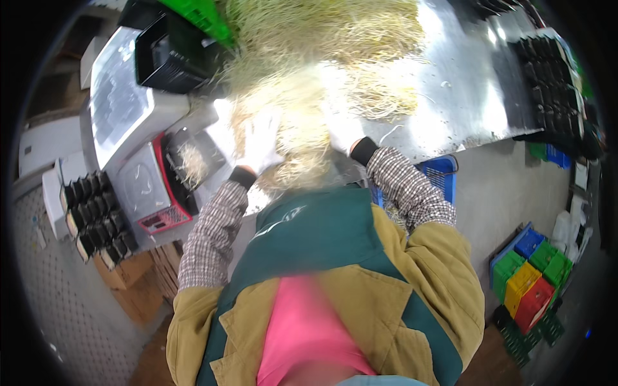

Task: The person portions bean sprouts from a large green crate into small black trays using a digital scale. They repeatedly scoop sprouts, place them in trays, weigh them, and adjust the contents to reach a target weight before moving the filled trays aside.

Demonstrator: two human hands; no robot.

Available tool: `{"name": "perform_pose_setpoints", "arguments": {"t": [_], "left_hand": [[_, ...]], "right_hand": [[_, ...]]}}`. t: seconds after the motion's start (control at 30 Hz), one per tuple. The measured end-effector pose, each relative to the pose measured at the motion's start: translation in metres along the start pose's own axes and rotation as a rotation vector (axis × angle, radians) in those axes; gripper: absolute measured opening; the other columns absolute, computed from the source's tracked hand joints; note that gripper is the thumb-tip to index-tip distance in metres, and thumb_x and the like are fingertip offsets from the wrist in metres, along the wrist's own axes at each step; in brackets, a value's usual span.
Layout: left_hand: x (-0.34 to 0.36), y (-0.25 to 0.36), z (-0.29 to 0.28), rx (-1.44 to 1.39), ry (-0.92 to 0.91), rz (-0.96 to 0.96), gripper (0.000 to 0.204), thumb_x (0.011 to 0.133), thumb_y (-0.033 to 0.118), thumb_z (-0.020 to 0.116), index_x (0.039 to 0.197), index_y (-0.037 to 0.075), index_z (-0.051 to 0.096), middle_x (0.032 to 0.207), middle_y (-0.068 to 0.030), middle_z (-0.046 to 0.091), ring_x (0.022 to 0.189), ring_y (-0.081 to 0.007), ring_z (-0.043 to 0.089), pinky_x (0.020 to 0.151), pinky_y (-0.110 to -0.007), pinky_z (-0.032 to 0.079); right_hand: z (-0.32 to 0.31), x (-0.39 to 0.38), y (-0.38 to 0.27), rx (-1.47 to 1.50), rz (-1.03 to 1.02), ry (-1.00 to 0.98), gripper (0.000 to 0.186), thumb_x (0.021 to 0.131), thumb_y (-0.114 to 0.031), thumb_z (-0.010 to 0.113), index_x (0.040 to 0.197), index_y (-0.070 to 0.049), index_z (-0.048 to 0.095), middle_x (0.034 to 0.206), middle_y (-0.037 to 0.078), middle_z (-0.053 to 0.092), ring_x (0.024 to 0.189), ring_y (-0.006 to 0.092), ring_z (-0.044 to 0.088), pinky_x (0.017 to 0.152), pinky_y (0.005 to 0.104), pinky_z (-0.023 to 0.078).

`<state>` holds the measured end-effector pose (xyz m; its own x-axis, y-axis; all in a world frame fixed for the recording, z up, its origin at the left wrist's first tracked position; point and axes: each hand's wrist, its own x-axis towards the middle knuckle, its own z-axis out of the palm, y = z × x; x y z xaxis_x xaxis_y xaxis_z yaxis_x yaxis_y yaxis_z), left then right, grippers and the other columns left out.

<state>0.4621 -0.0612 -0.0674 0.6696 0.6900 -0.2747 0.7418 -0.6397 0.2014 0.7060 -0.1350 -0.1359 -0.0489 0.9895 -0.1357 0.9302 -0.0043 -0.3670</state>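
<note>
Sprouts: pale, thread-thin bean sprouts lie in a broad loose heap on the shiny steel worktable, from its far edge to the near edge by the person's chest.
Head view, left hand: the white-gloved left hand lies flat and spread on the near left flank of the heap, gripping nothing that I can see.
Head view, right hand: the white-gloved right hand presses into the right side of the same clump; whether its fingers curl around strands I cannot tell, as glare and sprouts hide them.
Progress: judging by the picture, little is done; one black plastic tray on the grey scale with a red-rimmed panel holds a small tuft, and most of the heap lies unsorted.
Empty packs: stacks of black trays stand at the left, and more black trays line the table's right end.
Crates: a blue basket sits below the table edge; blue, green, yellow and red crates stand on the floor at right.
</note>
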Motion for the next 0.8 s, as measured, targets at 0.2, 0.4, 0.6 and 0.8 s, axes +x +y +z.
{"name": "perform_pose_setpoints", "arguments": {"t": [0.2, 0.4, 0.6, 0.8], "left_hand": [[-0.004, -0.001, 0.011, -0.008, 0.036, -0.102, 0.126, 0.058, 0.035, 0.088, 0.156, 0.010, 0.013, 0.158, -0.0175, 0.022, 0.146, -0.0345, 0.022, 0.114, -0.059, 0.022], [-0.006, 0.000, 0.017, -0.139, 0.092, -0.134, 0.124, 0.062, 0.039, 0.086, 0.157, 0.010, 0.010, 0.160, -0.0159, 0.020, 0.148, -0.0321, 0.020, 0.116, -0.057, 0.021], [0.002, 0.003, 0.039, -0.071, 0.131, -0.145, 0.120, 0.066, 0.040, 0.083, 0.156, 0.007, 0.012, 0.160, -0.0165, 0.020, 0.148, -0.0315, 0.020, 0.116, -0.053, 0.021], [0.000, 0.000, 0.059, 0.049, 0.191, -0.136, 0.113, 0.070, 0.038, 0.081, 0.156, 0.007, 0.015, 0.159, -0.0155, 0.023, 0.147, -0.0312, 0.023, 0.116, -0.052, 0.022]], "right_hand": [[-0.055, 0.012, -0.015, -0.147, -0.143, -0.273, 0.048, 0.081, -0.007, 0.055, 0.123, 0.015, 0.050, 0.112, 0.033, 0.062, 0.097, 0.0409, 0.066, 0.072, 0.0418, 0.056], [-0.081, 0.012, -0.018, -0.229, -0.243, -0.160, 0.042, 0.083, -0.008, 0.054, 0.119, 0.012, 0.051, 0.085, 0.024, 0.069, 0.068, 0.0338, 0.069, 0.056, 0.0431, 0.054], [-0.083, 0.020, 0.007, -0.241, -0.249, -0.283, 0.037, 0.081, -0.008, 0.057, 0.114, 0.006, 0.054, 0.078, 0.020, 0.069, 0.067, 0.0354, 0.069, 0.055, 0.0449, 0.053], [-0.121, 0.014, -0.004, -0.220, -0.307, -0.382, 0.023, 0.080, -0.011, 0.059, 0.101, -0.003, 0.059, 0.078, 0.020, 0.068, 0.071, 0.0362, 0.069, 0.061, 0.0450, 0.054]]}}
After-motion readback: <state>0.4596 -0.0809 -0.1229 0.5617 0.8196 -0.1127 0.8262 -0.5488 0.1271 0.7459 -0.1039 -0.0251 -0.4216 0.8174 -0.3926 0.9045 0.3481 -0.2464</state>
